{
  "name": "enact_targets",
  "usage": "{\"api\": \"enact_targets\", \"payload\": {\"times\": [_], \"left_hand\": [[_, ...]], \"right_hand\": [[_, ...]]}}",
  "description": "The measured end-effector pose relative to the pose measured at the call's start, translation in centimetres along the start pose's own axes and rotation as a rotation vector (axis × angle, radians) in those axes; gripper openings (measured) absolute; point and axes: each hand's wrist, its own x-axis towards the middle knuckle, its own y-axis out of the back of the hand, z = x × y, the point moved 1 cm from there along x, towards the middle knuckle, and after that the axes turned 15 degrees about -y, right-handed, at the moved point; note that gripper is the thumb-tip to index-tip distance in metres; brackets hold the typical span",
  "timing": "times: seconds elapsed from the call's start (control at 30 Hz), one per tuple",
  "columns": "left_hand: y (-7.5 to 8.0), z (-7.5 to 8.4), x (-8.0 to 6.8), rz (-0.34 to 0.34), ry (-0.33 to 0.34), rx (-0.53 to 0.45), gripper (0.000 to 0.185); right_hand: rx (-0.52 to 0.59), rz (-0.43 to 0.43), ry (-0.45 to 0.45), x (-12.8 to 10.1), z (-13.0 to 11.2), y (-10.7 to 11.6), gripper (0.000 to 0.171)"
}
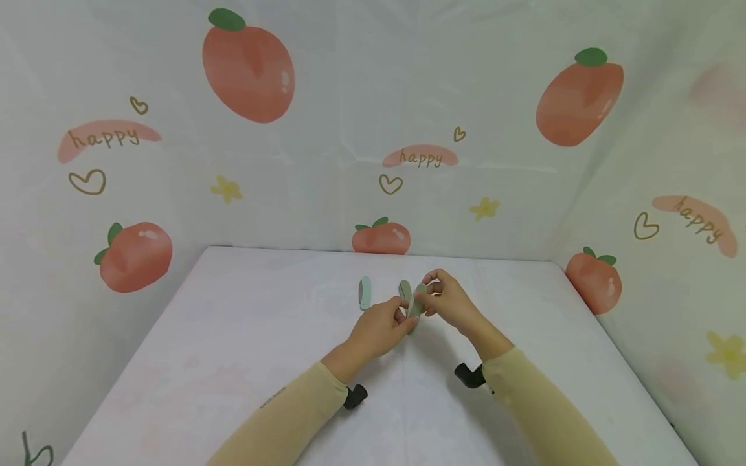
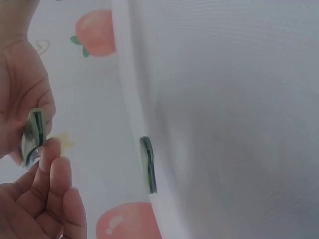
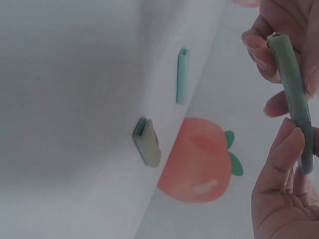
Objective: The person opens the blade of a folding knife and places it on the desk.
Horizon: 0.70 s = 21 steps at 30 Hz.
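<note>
A small grey-green clip (image 1: 416, 308) is held above the middle of the white counter (image 1: 233, 362), pinched between both hands. The left hand (image 1: 381, 329) grasps its lower end with fingertips and thumb; the right hand (image 1: 447, 301) is curled round its upper end. From the right wrist view the clip (image 3: 294, 99) is seen as a long, slightly curved strip, gripped at both ends.

Two more pieces are left lying on the counter behind the hands: a grey-green clip (image 1: 404, 290) just beside the held one, and a pale blue clip (image 1: 364, 292) further to the left, apart from it. Both lie near the far part of the counter, not far from the back wall (image 1: 326, 194).

The hold is a fingertip one on a thin, smooth thing, so a slip is judged the likeliest fault: if the ends are pressed unevenly, the clip could spring or twist out and drop onto the counter. A fingertip could also be nipped if the piece snaps shut. The lying grey-green clip is close enough to be knocked by a lowered knuckle.

Open room is plentiful toward the person and on both sides. The counter is closed in by printed walls at the back and at the right, so nothing could roll off there; whether the left side is open cannot be told.
</note>
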Motion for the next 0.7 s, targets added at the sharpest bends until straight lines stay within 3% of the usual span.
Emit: {"api": "enact_targets", "payload": {"times": [0.17, 0.33, 0.7], "left_hand": [[0.2, -0.1, -0.1, 0.007, -0.015, 0.0, 0.031], [0.5, -0.4, -0.4, -0.008, -0.082, 0.03, 0.026], [1.0, -1.1, -0.9, -0.121, -0.205, 0.009, 0.026]], "right_hand": [[0.047, -0.028, 0.014, -0.7, -0.2, -0.4, 0.033], [0.063, -0.053, 0.024, -1.4, -0.2, -0.4, 0.03], [0.025, -0.219, 0.076, -2.3, 0.5, -0.7, 0.025]]}}
